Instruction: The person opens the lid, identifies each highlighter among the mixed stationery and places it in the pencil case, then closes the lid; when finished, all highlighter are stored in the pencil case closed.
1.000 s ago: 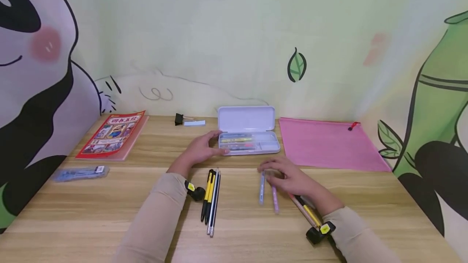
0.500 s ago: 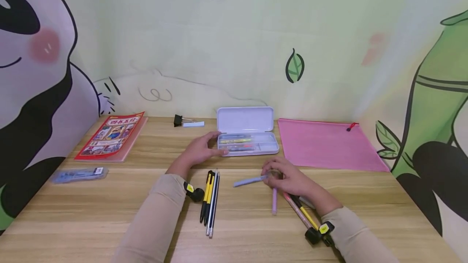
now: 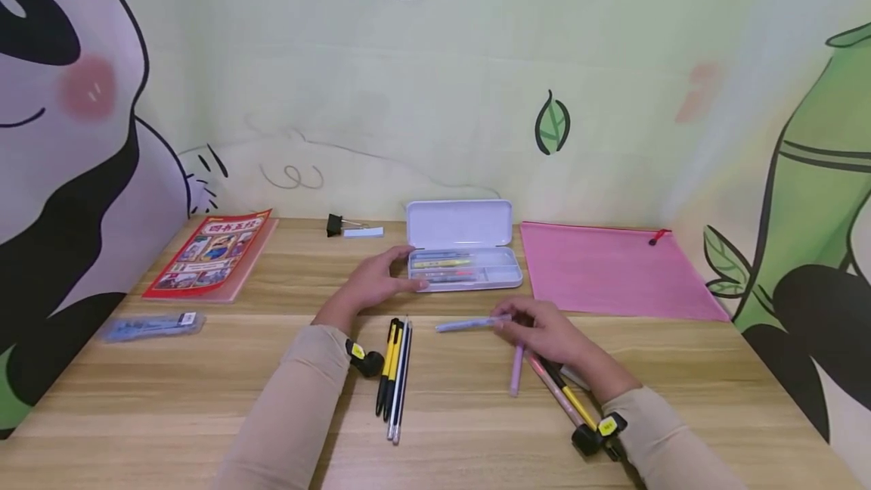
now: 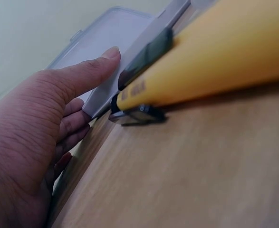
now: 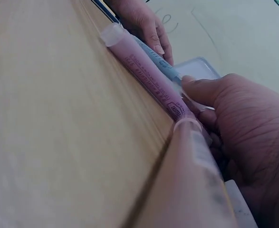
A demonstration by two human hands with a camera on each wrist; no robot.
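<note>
Here, the right hand pinches one end of a blue pen, which lies level just above the table, pointing left. A purple pen lies flat beside that hand. The left hand rests open (fingers straight) against the left end of the open pencil case. Yellow pens lie by the left wrist.

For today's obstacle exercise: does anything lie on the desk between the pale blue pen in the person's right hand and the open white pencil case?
Nothing visible does. The right hand pinches the pale blue pen just in front of the open white plastic pencil case, with only bare wooden desk between. The left hand rests at the case's left end, off that path.
</note>
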